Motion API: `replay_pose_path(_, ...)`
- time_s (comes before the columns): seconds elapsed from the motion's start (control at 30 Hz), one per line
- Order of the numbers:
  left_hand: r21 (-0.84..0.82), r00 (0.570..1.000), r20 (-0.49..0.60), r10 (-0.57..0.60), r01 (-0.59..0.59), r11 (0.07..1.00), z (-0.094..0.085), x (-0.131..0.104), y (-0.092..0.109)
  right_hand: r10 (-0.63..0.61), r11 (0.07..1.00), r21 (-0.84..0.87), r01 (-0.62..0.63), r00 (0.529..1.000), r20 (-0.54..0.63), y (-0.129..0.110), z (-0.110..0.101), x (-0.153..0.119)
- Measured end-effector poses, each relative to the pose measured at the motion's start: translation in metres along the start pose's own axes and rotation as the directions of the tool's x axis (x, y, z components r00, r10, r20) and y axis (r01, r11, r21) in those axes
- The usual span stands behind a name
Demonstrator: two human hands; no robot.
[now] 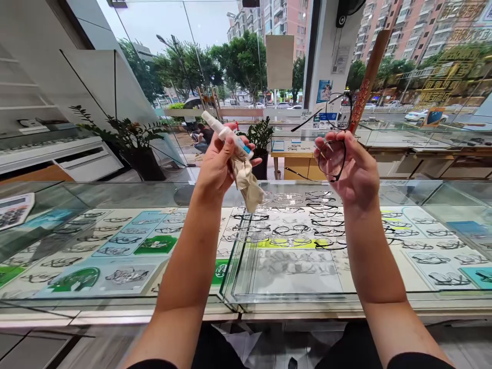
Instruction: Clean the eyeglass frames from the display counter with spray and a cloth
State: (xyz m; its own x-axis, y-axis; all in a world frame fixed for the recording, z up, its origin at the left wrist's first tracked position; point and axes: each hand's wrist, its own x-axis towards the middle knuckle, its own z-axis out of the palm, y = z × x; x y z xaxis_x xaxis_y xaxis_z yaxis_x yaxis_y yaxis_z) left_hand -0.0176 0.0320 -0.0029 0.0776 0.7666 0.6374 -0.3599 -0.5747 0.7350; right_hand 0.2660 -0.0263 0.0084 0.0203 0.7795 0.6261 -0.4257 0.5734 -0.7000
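Observation:
My left hand [218,166] is closed around a small white spray bottle [227,134], which tilts with its nozzle up and to the left. A beige cleaning cloth [248,187] hangs from the same hand, below the bottle. In my right hand [357,166] I grip a pair of black-framed eyeglasses [345,154] by the rim of one lens. The other lens rises above my fingers, and a temple arm points out to the left. Both hands are raised over the glass counter, apart from each other.
Below my hands stands a glass display counter [288,300] with rows of eyeglasses [290,229] inside. Potted plants [140,138] stand beyond it. A calculator [15,209] lies at the far left. Another display case [407,138] is by the window at the back right.

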Motion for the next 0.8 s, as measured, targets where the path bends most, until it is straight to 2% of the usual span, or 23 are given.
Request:
replay_pose_path(0.07,-0.060,0.997,0.071,-0.024,0.029,0.998,0.021,-0.006,0.010,0.014,1.000,0.014,-0.014,1.000,0.023,0.001,0.001,-0.001)
replay_pose_path(0.13,-0.067,0.989,0.139,-0.058,0.068,0.995,0.032,-0.011,0.012,0.027,1.000,0.012,-0.027,0.999,0.046,0.003,0.003,-0.001)
replay_pose_path(0.3,-0.017,0.950,0.248,-0.192,0.202,0.979,0.033,-0.017,0.011,0.074,0.996,-0.044,-0.071,0.994,0.074,0.013,0.010,-0.001)
replay_pose_path(0.5,0.056,0.889,0.314,-0.334,0.333,0.941,0.035,-0.020,0.010,0.221,0.975,-0.040,-0.218,0.965,0.139,0.034,0.024,0.001)
replay_pose_path(0.57,0.125,0.906,0.277,-0.319,0.295,0.947,0.035,-0.019,0.005,0.257,0.966,-0.079,-0.247,0.955,0.149,0.039,0.027,0.000)
replay_pose_path(0.7,0.274,0.978,0.132,-0.159,0.118,0.954,0.030,-0.015,-0.009,0.259,0.953,-0.206,-0.223,0.950,0.172,0.046,0.031,-0.002)
replay_pose_path(0.8,0.414,0.991,0.100,-0.089,0.040,0.910,0.027,-0.013,-0.015,0.254,0.947,-0.254,-0.196,0.942,0.219,0.046,0.034,-0.003)
